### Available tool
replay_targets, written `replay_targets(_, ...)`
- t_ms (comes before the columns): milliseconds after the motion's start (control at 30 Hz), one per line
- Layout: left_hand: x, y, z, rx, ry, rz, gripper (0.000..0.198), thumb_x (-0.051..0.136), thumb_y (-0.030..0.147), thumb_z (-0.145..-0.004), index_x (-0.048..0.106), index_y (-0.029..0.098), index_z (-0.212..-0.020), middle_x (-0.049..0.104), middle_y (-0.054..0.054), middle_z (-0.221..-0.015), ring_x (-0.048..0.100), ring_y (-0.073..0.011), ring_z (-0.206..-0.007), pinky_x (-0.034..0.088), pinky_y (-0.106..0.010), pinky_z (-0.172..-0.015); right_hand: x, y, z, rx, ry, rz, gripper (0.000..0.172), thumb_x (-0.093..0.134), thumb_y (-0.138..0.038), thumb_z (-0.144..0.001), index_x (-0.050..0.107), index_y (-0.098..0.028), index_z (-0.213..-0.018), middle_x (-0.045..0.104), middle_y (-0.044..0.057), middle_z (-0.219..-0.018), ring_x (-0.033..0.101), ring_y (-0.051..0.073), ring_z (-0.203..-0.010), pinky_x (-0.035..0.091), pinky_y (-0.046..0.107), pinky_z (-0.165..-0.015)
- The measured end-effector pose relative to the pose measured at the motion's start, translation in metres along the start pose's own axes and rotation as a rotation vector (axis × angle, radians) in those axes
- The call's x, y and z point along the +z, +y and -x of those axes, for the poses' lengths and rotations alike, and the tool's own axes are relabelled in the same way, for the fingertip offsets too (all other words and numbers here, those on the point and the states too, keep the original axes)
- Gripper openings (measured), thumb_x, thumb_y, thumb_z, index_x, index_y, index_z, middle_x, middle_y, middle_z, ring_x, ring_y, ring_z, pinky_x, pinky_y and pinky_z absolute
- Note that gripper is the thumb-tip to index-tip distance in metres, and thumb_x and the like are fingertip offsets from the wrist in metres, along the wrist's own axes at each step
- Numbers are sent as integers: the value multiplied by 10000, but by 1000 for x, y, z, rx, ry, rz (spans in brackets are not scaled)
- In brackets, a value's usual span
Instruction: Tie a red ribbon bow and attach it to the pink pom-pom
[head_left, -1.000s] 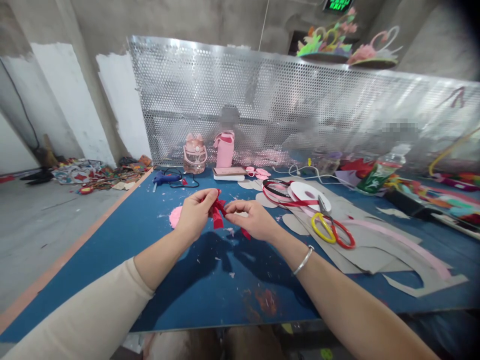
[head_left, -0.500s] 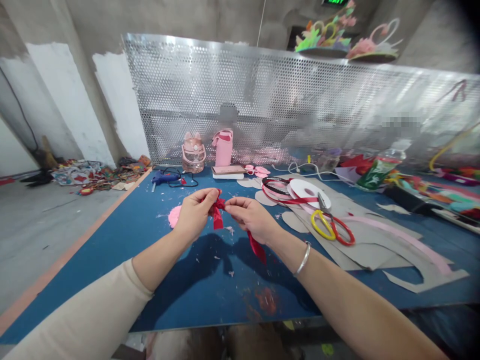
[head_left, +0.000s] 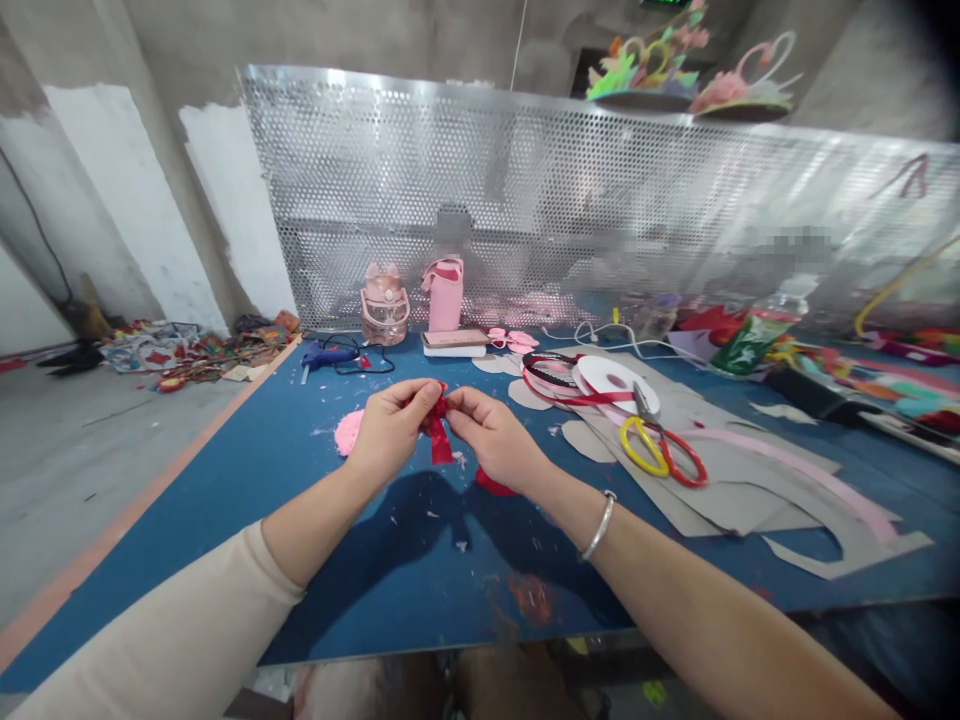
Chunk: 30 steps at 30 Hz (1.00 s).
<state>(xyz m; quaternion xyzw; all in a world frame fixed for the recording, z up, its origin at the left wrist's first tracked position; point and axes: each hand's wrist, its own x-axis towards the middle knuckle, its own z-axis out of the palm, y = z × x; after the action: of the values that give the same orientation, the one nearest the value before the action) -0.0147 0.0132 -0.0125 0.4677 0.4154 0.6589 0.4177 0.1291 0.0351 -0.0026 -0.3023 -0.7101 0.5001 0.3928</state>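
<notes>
Above the blue table, my left hand [head_left: 395, 420] pinches a gathered red ribbon [head_left: 441, 446] between thumb and fingers. One flat ribbon end hangs down between the two hands. From the right, my right hand [head_left: 491, 430] grips the same ribbon close beside the left fingertips, and another length shows beneath its palm. The fingers hide most of the bunched part. A round pink piece [head_left: 349, 433] lies on the table just left of my left hand.
Scissors [head_left: 660, 450] with yellow and red handles lie on grey cardboard [head_left: 720, 505] at right, beside a white ribbon spool [head_left: 615, 385]. Behind are a blue glue gun [head_left: 328, 357], a clear pink bottle [head_left: 385, 310] and a phone [head_left: 455, 340]. A perforated metal panel [head_left: 525, 200] closes the back.
My right hand has moved in closer to my left, and its fingers now nearly touch the left fingertips. The ribbon length under the right palm hangs shorter in view.
</notes>
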Motion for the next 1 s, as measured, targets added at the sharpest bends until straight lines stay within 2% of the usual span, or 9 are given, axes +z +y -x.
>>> replay_targets(167, 2, 4, 2, -42, -3, 56, 395, 811, 498, -610, 727, 142, -760, 610, 19, -575, 453, -66, -468, 367, -204, -454, -2, 1, 0, 37, -35, -28, 188, 557, -329, -819, 597, -180, -927, 356, -95, -528, 239, 79, -446, 194, 236, -449)
replay_targets(367, 2, 11, 2, -72, -28, 93, 403, 830, 489, -593, 719, 139, -759, 557, 39, -527, 428, -61, -446, 345, -199, -432, -6, 2, -2, 55, -57, -102, 269, 634, -451, -763, 562, -193, -785, 303, -110, -488, 202, 69, -419, 148, 241, -422)
replay_targets(500, 0, 14, 3, -64, 5, 225, 603, 799, 580, -591, 675, 220, -1059, 645, 16, -803, 544, -86, -609, 429, -200, -525, -2, 4, -3, 37, -6, -160, 321, 631, -507, -752, 568, -202, -829, 309, -106, -518, 203, 71, -431, 156, 242, -433)
replay_targets(567, -1, 14, 3, -94, -7, 248, 683, 807, 597, -563, 646, 240, -1122, 658, 7, -896, 578, -103, -694, 457, -214, -581, -1, 5, -3, 22, 33, -172, 326, 623, -516, -758, 577, -203, -839, 325, -99, -530, 227, 75, -444, 181, 241, -443)
replay_targets(633, -1, 13, 4, -154, -75, 191, 631, 867, 513, -516, 693, 179, -1022, 677, -16, -845, 587, -117, -693, 458, -228, -606, -1, 5, -4, 3, 66, -171, 315, 634, -500, -749, 599, -198, -831, 411, -75, -568, 323, 83, -484, 248, 241, -471)
replay_targets(733, 2, 9, 5, -199, -146, 123, 438, 915, 340, -496, 734, 119, -828, 701, -43, -752, 606, -137, -681, 472, -271, -686, -3, 4, -4, -6, 87, -150, 262, 671, -433, -719, 636, -179, -778, 538, -27, -647, 451, 105, -583, 332, 252, -537)
replay_targets(867, 5, 3, 8, -154, -114, 109, 369, 891, 339, -546, 752, 162, -837, 736, -36, -822, 630, -149, -755, 474, -301, -790, -5, 3, -2, 28, 102, -114, 220, 667, -387, -729, 627, -172, -715, 461, -65, -509, 351, 83, -467, 264, 248, -468)
replay_targets(1000, 6, -1, 10, -107, -74, 102, 308, 856, 375, -603, 753, 177, -814, 732, -22, -825, 614, -127, -746, 466, -264, -760, -6, 2, -2, 39, 134, -97, 275, 710, -418, -698, 569, -183, -684, 483, -69, -518, 346, 75, -454, 240, 240, -445)
